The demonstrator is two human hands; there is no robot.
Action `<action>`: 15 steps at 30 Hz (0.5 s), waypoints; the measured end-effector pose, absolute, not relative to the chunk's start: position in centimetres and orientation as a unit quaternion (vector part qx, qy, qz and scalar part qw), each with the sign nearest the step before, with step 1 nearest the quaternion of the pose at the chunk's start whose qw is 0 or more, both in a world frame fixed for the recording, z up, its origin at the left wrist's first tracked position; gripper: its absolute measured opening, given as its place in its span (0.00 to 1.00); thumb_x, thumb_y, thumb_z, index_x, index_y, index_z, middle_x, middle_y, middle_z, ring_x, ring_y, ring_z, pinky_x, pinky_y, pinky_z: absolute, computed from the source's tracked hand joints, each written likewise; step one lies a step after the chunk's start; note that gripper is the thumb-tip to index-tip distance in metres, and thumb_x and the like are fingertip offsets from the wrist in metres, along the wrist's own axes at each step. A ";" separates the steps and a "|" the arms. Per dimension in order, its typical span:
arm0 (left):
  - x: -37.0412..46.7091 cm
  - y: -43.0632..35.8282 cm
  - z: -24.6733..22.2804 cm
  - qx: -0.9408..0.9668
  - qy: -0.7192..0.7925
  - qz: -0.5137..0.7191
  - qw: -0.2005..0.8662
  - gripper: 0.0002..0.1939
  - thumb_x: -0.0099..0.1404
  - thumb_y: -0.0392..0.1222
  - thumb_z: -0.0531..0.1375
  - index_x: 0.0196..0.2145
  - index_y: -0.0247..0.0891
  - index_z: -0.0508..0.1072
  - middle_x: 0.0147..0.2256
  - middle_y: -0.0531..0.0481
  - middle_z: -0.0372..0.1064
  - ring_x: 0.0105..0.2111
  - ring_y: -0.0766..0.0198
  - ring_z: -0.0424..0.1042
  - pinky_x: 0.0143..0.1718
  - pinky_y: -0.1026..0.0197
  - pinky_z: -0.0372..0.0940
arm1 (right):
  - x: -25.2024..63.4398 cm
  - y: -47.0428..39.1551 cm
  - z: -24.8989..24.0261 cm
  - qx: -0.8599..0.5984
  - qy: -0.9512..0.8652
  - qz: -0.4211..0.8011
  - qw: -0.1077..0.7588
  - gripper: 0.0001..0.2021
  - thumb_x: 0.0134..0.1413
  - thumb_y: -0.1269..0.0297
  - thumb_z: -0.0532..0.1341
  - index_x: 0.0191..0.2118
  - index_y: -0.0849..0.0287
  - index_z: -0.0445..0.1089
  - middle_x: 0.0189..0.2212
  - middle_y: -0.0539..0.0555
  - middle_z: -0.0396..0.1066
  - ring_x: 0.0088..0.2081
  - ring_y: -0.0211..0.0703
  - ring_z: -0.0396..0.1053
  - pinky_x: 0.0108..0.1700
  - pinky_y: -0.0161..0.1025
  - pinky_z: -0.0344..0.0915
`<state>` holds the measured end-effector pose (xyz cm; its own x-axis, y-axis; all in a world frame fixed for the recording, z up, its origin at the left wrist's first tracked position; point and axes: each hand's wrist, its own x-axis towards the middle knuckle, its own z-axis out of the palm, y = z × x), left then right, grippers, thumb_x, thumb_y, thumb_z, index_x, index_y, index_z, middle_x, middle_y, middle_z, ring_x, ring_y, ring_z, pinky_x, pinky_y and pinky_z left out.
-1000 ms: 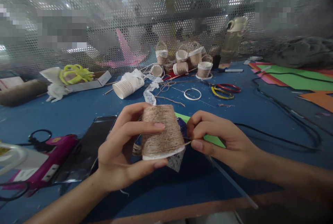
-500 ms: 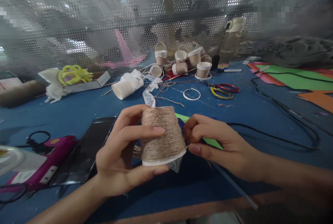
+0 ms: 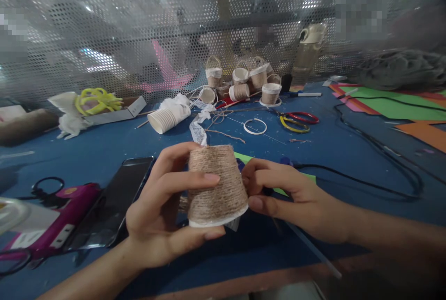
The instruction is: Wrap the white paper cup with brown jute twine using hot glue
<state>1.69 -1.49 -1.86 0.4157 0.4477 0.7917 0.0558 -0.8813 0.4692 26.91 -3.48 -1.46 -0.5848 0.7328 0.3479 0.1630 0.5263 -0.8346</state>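
The left hand (image 3: 149, 230) grips a tapered, brown twine-wrapped cup (image 3: 219, 193); uneven tugging by the right hand (image 3: 303, 198), fingertips pressed together, contents unclear, could loosen its coils.

Twine-wrapped cup (image 3: 218, 191), upside down, slightly tilted, white rim lowermost, above blue tabletop (image 3: 139, 140).

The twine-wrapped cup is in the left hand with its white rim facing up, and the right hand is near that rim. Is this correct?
No: the head view shows the white rim facing down. The cup is in the left hand, and the right hand is near that rim.
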 end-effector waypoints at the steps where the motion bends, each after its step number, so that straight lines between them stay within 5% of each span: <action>1: 1.7 -1.5 -1.9 0.821 0.148 0.517 0.192 0.24 0.61 0.47 0.73 0.54 0.43 0.77 0.57 0.41 0.65 0.54 0.51 0.72 0.56 0.51 0.73 | 26.9 -3.5 -1.5 -0.279 -0.793 0.408 0.356 0.13 0.69 0.63 0.61 0.31 0.58 0.68 0.36 0.49 0.66 0.39 0.36 0.67 0.45 0.36 0.64; 6: 1.9 -1.6 -1.8 0.822 0.126 0.516 0.205 0.23 0.63 0.45 0.72 0.53 0.39 0.76 0.56 0.42 0.65 0.55 0.55 0.71 0.57 0.56 0.72 | 26.8 -3.5 -1.4 -0.261 -0.779 0.448 0.353 0.14 0.69 0.59 0.62 0.30 0.58 0.69 0.35 0.50 0.68 0.41 0.39 0.69 0.47 0.39 0.67; 15: 1.9 -1.7 -1.7 0.824 0.106 0.493 0.261 0.24 0.62 0.43 0.70 0.54 0.38 0.72 0.56 0.39 0.60 0.56 0.47 0.70 0.58 0.44 0.73 | 26.8 -4.0 -1.1 -0.260 -0.747 0.510 0.339 0.16 0.67 0.55 0.63 0.30 0.58 0.68 0.33 0.50 0.73 0.37 0.38 0.70 0.42 0.38 0.68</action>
